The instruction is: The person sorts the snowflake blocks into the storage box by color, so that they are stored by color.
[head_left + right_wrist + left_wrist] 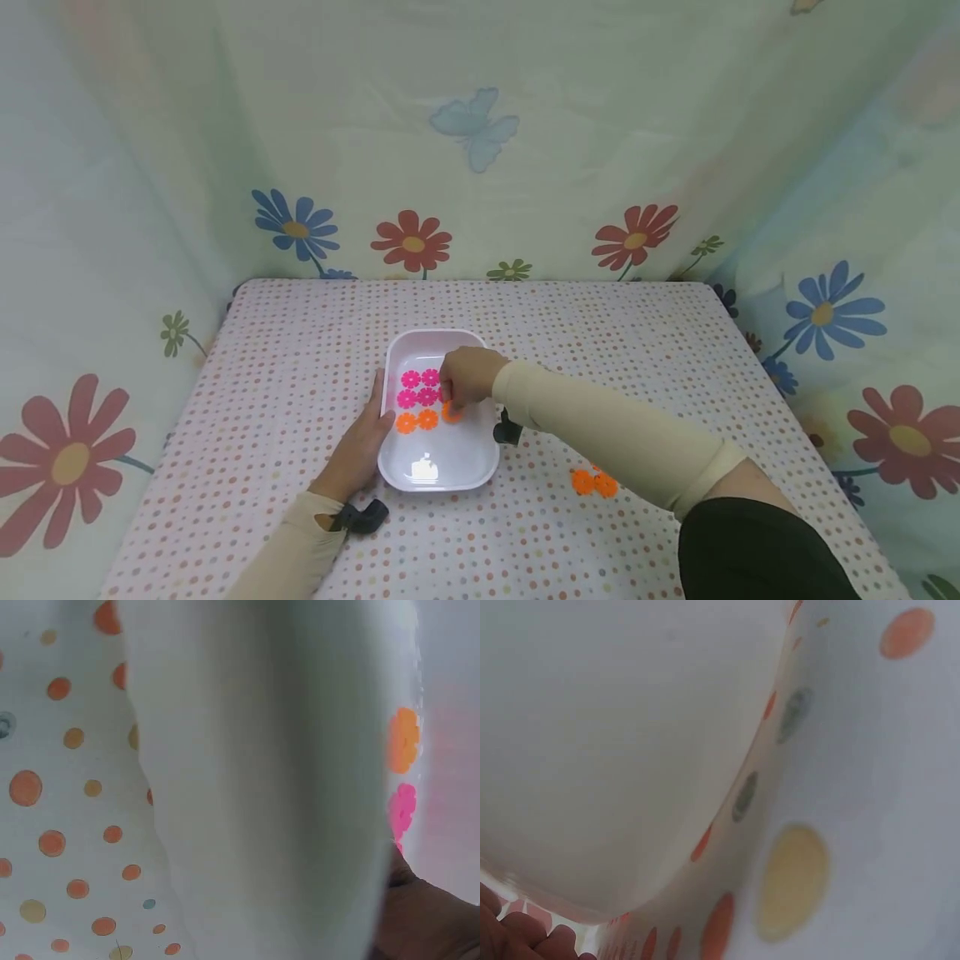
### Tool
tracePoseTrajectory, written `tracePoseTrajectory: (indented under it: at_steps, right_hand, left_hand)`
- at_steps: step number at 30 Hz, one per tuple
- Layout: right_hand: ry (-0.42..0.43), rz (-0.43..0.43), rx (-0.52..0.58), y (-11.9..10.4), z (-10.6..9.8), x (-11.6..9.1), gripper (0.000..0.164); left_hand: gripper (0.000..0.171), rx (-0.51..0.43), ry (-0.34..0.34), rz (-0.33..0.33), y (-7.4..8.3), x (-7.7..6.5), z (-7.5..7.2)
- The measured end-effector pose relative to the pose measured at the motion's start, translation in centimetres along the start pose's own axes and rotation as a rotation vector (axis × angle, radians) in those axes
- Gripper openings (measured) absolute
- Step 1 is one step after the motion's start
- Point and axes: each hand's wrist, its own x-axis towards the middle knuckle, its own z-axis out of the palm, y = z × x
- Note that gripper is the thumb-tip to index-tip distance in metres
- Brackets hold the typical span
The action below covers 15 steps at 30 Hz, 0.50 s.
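Note:
A white rectangular tray [438, 475] with rounded corners lies on the table. My left hand [360, 442] holds its left side, thumb at the rim and fingers along the outer wall; in the left wrist view those fingers [532, 937] show beside the tray wall. Inside, several pink flower-shaped pieces [407, 398] sit in rows, with orange flower pieces [427, 419] in a row just below them. My right hand [472, 377] reaches over the right rim and pinches an orange flower piece [453, 413] at that row's right end, its fingertips low over the tray floor.
More orange flower pieces [592, 482] lie on the dotted tablecloth [300, 333] right of the tray, partly under the right forearm [615, 425]. A flower-printed curtain [525, 208] encloses the table at the back and both sides.

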Motion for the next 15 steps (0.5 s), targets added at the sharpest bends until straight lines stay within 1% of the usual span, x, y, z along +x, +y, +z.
tracePoseTrajectory:
  at_steps: [2,6,8,11,13,15]
  right_hand:
    - [-0.003,-0.010,0.008,0.2,-0.1,0.0,0.020]
    - [-0.013,-0.006,-0.031,0.2,-0.2,0.2,0.025]
    - [-0.009,0.009,-0.097,0.1,0.1,0.6,0.027]
    - [0.009,0.031,-0.225,-0.1,0.6,1.2,0.029]
    - [0.025,0.038,-0.303,-0.2,1.0,1.4,0.034]
    - [0.043,0.047,-0.327,-0.3,0.7,0.9,0.040]
  left_hand:
    - [0.072,-0.002,0.001,0.001,0.2,-0.1,0.0]
    - [0.071,0.000,-0.002,0.009,0.3,-0.1,0.0]
    - [0.071,0.009,-0.001,0.005,0.3,-0.1,0.0]
    - [0.071,0.022,0.005,-0.012,0.3,-0.1,0.0]
    - [0.071,0.033,0.009,-0.018,0.3,-0.1,0.0]
    - [0.071,0.037,0.008,-0.018,0.2,-0.1,0.1]
